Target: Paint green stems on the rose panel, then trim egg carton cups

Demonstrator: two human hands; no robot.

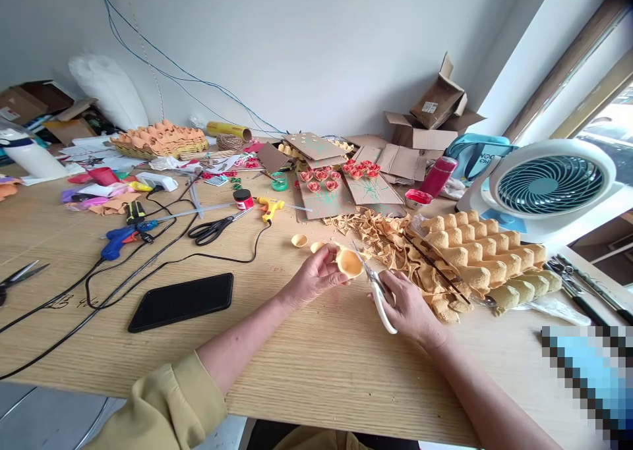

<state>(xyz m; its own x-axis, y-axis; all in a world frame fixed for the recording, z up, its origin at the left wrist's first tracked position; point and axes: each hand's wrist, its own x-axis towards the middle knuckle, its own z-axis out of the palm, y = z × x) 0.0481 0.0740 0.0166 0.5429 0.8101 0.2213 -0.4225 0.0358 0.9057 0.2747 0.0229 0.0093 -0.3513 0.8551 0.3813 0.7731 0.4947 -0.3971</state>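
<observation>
My left hand [316,272] pinches a yellow egg-carton cup [350,263], its round hollow turned toward me. White-handled scissors [380,305] are in my right hand [408,308], fingers in and around the handles. Their blades point up and left, along the right rim of the cup; whether they touch it I cannot tell. Just beyond my left hand lies a small cut cup [299,240], with another cup [317,246] partly hidden behind my fingers. Torn carton scraps [386,236] are heaped behind and to the right of my right hand.
Egg cartons [475,252] are stacked at right, before a white fan [548,183]. Cardboard pieces with red paper flowers [321,176] lie farther back. On the left are a black phone [182,302], black scissors [212,231], a blue glue gun [121,240], a yellow glue gun [270,207] and loose cables.
</observation>
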